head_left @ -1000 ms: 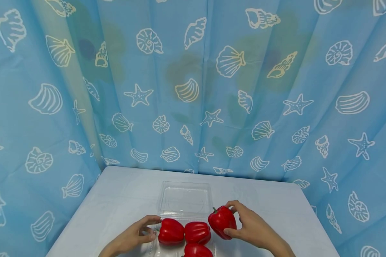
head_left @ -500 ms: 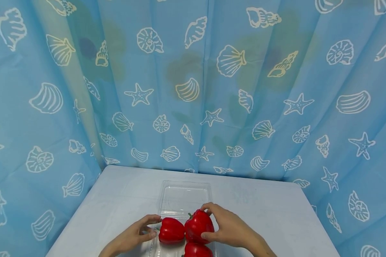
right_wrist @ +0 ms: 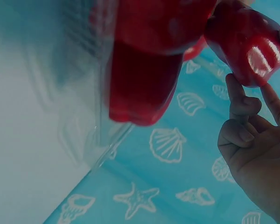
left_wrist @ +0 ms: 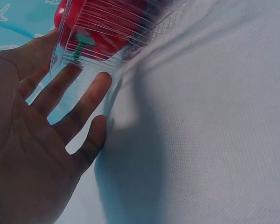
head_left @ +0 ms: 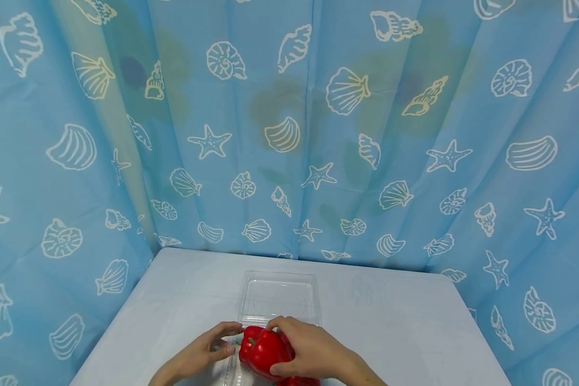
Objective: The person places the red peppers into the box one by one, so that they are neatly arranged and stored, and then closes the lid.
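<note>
My right hand (head_left: 313, 351) grips a red bell pepper (head_left: 264, 355), stem turned to the left, above the clear plastic container. In the right wrist view, this held pepper (right_wrist: 246, 44) sits at the fingertips, clear of the peppers (right_wrist: 142, 88) seen through the container wall. Part of another red bell pepper (head_left: 298, 381) shows below my right hand; the others in the container are mostly covered. My left hand (head_left: 198, 354) stays at the container's left side, fingers spread, fingertips right by its ribbed wall (left_wrist: 102, 21), with nothing held.
The container's clear lid (head_left: 281, 297) lies folded back, flat on the white table (head_left: 391, 316). A blue curtain (head_left: 289, 161) with white shell and starfish prints surrounds the table at the back and sides.
My right hand has carried its bell pepper from the container's right side leftward over the peppers inside, to above the left one. My left hand has not moved.
</note>
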### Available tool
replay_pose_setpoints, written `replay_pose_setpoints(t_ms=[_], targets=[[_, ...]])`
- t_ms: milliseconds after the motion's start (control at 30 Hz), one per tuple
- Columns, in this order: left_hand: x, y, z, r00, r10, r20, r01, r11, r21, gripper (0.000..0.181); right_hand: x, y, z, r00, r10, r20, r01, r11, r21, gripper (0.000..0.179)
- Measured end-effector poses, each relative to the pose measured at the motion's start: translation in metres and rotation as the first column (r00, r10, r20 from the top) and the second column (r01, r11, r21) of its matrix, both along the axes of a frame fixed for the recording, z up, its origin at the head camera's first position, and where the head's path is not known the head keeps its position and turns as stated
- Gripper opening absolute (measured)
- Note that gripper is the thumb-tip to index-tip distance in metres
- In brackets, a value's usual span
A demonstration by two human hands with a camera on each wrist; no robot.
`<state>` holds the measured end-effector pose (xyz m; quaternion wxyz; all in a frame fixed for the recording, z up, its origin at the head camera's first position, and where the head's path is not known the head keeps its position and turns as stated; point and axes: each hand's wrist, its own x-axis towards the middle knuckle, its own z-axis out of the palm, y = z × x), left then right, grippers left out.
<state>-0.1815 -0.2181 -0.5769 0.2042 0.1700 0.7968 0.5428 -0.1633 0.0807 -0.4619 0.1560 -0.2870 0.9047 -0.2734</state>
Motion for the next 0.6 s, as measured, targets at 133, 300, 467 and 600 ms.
replay_pose_setpoints(t_ms=[133,300,467,600], targets=[[0.001,0.0,-0.001,1.0,0.003,-0.006,-0.003,1.0,0.001,0.056,0.002,-0.009,-0.002,0.999,0.037,-0.014,-0.037,0.999,0.021,0.079],[0.001,0.0,-0.001,1.0,-0.004,-0.004,0.004,1.0,0.015,0.054,0.006,-0.019,-0.008,0.998,0.057,-0.005,-0.056,0.996,0.069,0.077],[0.001,0.0,-0.001,1.0,0.013,0.005,-0.013,1.0,0.004,0.057,0.009,-0.026,-0.014,0.997,0.081,0.009,-0.081,0.988,0.128,0.075],[0.002,0.001,-0.001,1.0,0.028,0.009,-0.028,1.0,-0.012,0.059,0.01,-0.032,-0.019,0.994,0.109,-0.009,-0.105,0.978,0.178,0.079]])
